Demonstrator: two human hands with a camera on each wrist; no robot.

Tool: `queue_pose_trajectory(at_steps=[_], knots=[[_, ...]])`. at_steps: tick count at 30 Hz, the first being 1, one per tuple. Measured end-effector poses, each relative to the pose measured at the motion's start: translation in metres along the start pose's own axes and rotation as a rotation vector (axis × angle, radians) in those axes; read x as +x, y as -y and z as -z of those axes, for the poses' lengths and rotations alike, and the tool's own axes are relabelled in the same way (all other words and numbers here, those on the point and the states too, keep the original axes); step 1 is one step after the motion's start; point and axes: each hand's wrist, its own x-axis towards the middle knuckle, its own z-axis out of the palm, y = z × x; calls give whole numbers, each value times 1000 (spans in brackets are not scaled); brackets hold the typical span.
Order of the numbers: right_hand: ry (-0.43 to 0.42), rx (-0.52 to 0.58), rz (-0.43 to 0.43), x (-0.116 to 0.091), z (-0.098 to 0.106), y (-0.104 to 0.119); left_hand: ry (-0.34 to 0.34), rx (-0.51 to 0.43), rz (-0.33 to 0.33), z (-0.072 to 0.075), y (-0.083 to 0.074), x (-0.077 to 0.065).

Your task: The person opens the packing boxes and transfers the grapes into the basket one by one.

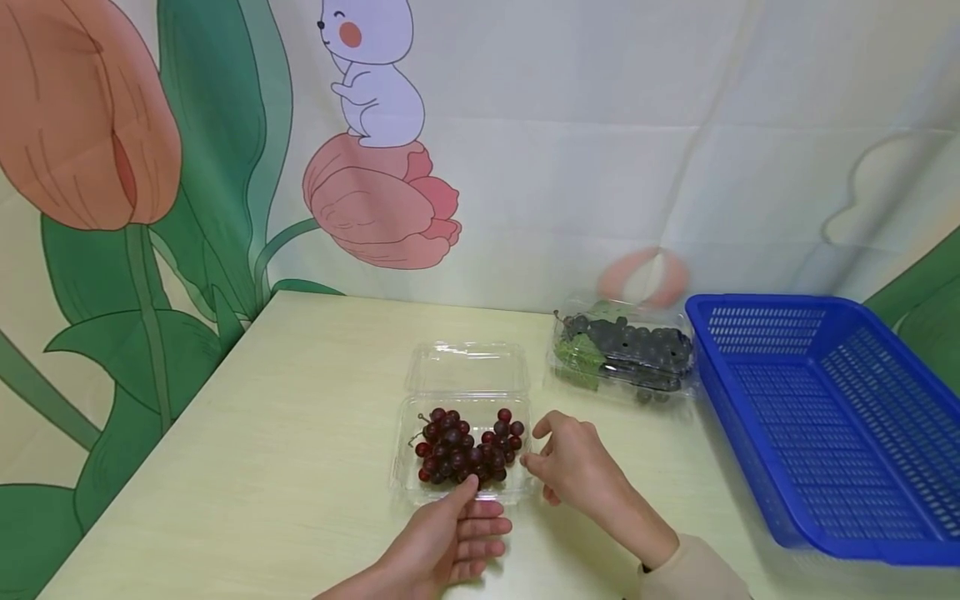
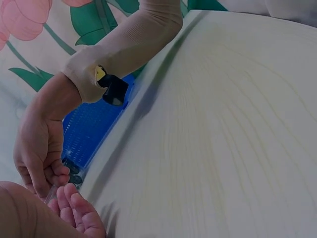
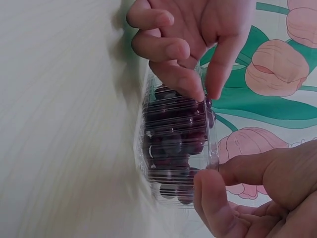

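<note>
A clear plastic clamshell box [image 1: 402, 454] lies on the table with its lid [image 1: 468, 368] folded back, away from me. Dark red grapes [image 1: 453, 446] fill much of it, and their stems stick out at the left. My left hand [image 1: 442, 537] pinches the front rim, thumb over the edge and fingers outside. At the right side, my right hand [image 1: 581, 467] grips the rim between thumb and index finger. Through the ribbed wall in the right wrist view, the grapes [image 3: 173, 144] show between my left fingers [image 3: 181, 82] and right fingers [image 3: 210, 191].
Behind and to the right stands a closed clear box [image 1: 630, 342] of black grapes with a green leaf. A blue plastic basket [image 1: 750, 458] takes up the table's right side. The pale table [image 1: 285, 417] ends at a printed cloth backdrop [image 1: 562, 167].
</note>
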Motion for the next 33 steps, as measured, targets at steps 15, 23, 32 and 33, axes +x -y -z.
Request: queue_pose_trajectory(at_steps=[15, 23, 32, 33], knots=[[-5, -21, -3, -1, -1, 1, 4, 221, -9, 6, -12, -12], [1, -24, -3, -1, -1, 2, -34, 277, -56, 10, -21, -20], [8, -19, -14, -1, -1, 2, -81, 300, -100, 14, -33, -29], [8, -21, -14, -1, -1, 2, -88, 306, -103, 15, -34, -30]])
